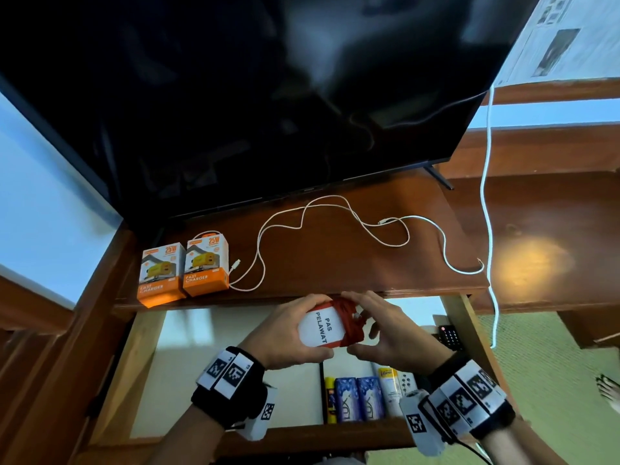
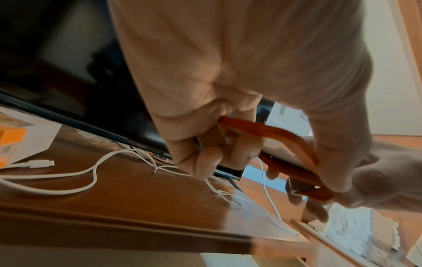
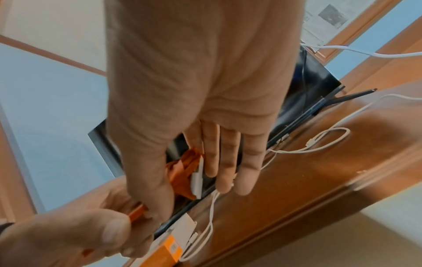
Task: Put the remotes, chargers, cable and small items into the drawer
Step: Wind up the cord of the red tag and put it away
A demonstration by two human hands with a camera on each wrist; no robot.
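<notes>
I've got the visitor pass, a white card reading PAS PELAWAT with its red lanyard bunched behind it, held over the open drawer, just in front of the desk edge. My left hand grips the card's left side; my right hand curls around the lanyard side. On the desk lie the white cable and two orange charger boxes. A black remote sits at the drawer's right side
</notes>
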